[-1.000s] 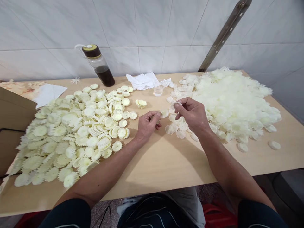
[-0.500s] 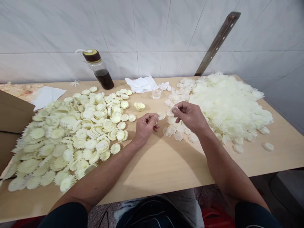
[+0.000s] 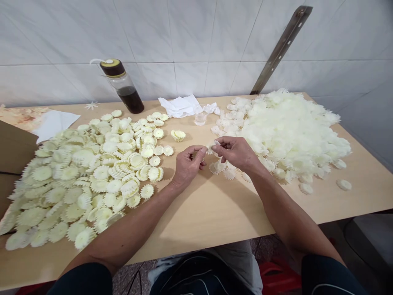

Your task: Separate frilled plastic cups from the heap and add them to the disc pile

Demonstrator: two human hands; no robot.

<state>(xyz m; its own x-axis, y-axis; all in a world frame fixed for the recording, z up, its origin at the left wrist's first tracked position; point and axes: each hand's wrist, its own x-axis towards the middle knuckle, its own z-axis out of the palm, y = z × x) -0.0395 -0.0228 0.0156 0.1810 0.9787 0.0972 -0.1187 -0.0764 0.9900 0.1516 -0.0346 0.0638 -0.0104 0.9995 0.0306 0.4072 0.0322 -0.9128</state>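
Between my hands, at the middle of the table, is a pale toothed disc (image 3: 210, 150), thin and petal-edged. My left hand (image 3: 189, 163) pinches it between thumb and fingertips. From the other side my right hand (image 3: 235, 152) comes close, its thumb and fingers closed on another small pale disc (image 3: 215, 143), partly hidden by the fingertips. To the left spreads a heap of yellowish toothed discs (image 3: 107, 172), many cupped or stacked. On the right rises a pile of thin whitish toothed discs (image 3: 291, 131), with loose ones near my right hand.
A bottle of dark liquid (image 3: 130, 98) stands at the back left. White tissue (image 3: 179, 106) and a small clear cup (image 3: 200, 119) sit behind my hands, near a small cupped stack (image 3: 178, 135). A cardboard box (image 3: 18, 151) borders the left side; a metal bar (image 3: 281, 49) leans against the wall.
My right hand has moved left with its disc, bringing it to the disc in my left hand. My left hand stays nearly in place. The view has shifted slightly.
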